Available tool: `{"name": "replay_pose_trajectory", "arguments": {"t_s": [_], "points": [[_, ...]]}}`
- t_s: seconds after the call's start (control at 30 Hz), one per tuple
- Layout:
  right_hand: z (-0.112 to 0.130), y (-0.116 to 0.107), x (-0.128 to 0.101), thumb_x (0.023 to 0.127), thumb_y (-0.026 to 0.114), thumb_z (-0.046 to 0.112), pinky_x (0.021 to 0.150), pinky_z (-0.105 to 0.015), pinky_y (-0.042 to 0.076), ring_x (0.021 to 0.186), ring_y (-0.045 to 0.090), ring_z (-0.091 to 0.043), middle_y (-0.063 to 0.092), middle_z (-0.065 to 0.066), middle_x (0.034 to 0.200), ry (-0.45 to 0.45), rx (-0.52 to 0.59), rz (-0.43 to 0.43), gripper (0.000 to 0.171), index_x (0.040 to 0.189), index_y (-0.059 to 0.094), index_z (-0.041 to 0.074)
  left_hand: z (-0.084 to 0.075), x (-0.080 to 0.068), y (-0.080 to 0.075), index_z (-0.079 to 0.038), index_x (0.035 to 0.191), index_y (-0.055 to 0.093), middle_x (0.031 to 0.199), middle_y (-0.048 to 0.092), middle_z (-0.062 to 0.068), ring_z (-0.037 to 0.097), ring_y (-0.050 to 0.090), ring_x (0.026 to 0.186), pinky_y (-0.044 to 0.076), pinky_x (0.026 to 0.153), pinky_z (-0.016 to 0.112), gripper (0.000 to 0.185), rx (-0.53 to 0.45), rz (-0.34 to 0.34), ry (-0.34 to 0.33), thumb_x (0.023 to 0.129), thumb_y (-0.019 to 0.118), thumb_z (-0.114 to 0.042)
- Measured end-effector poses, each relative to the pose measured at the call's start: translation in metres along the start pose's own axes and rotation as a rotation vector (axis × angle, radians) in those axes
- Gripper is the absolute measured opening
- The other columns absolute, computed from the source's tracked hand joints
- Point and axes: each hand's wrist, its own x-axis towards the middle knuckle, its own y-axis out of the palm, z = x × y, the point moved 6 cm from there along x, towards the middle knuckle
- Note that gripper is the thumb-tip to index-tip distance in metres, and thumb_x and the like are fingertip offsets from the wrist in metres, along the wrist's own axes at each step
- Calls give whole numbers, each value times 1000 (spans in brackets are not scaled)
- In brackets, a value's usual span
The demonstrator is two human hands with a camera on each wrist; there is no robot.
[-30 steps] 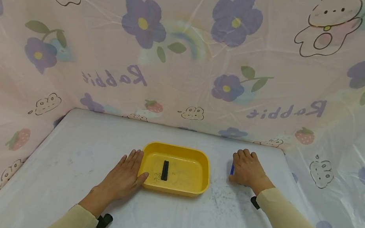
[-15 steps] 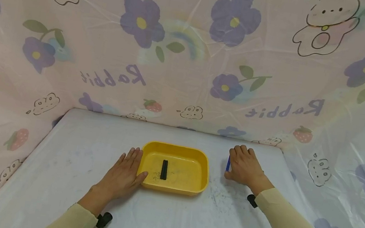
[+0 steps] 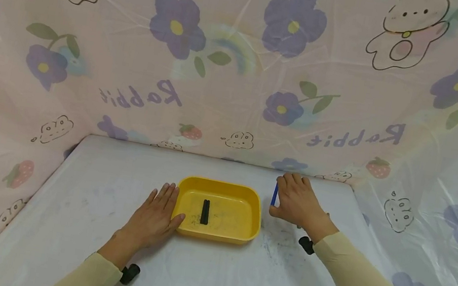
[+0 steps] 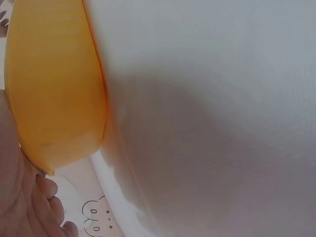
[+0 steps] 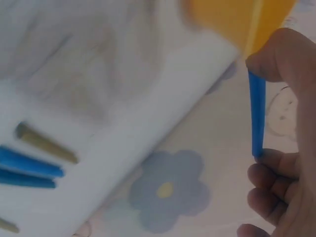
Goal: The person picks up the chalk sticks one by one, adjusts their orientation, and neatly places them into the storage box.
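Note:
A yellow tray [image 3: 255, 217] sits mid-table with a black stick [image 3: 205, 212] lying inside it. My left hand [image 3: 153, 221] lies flat on the table, fingers straight, resting against the tray's left wall [image 4: 54, 98]. My right hand [image 3: 298, 204] is lifted just right of the tray and pinches a blue stick [image 3: 275, 194] upright between thumb and fingers. The right wrist view shows that blue stick [image 5: 256, 113] held end to end, close to the tray's rim [image 5: 256, 24].
The white table [image 3: 89, 201] is walled on three sides by pink flowered plastic sheeting [image 3: 220, 86]. In the right wrist view several more sticks, blue [image 5: 29, 168] and olive [image 5: 44, 143], lie on the table to the right of the tray.
My right hand has lifted the blue stick off the table and moved left toward the tray. The left hand and tray have stayed put.

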Motion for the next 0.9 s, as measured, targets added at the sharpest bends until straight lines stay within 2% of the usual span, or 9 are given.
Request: {"name": "replay_pose_trajectory", "arguments": {"t_s": [0.13,0.2,0.4,0.5,0.9], "points": [[15,-9,10,79,80,59,96,-55,49,109,54,-38,61,-18,115,-18,19,-6,79,123,62,-4,-1,-1,-2,9,164,22,172,24,26,41,21,161,20,131,57,80,0,1,-4,112,42,-48],[22,-13,14,79,81,59,96,-55,49,109,54,-38,62,-18,116,-25,34,-2,79,124,62,-4,-1,-2,-1,9,164,22,172,24,26,41,21,161,21,131,57,80,0,-2,-3,112,42,-48],[46,-22,25,80,79,60,89,-49,45,107,52,-34,62,-16,117,-57,41,20,78,124,63,-1,1,-2,1,9,164,23,171,26,26,41,22,161,20,131,58,80,-11,-17,-6,111,45,-48],[59,-24,28,82,76,60,86,-46,44,103,50,-32,61,-15,114,-83,32,32,74,122,63,-1,1,-2,2,8,164,21,172,24,25,40,21,162,19,132,57,81,-13,-3,-15,112,43,-49],[97,-14,36,83,75,55,77,-38,37,92,44,-26,57,-7,102,-135,68,91,59,110,60,5,1,-2,3,8,165,18,173,22,25,40,18,162,17,132,57,82,-25,25,-22,112,41,-50]]}}
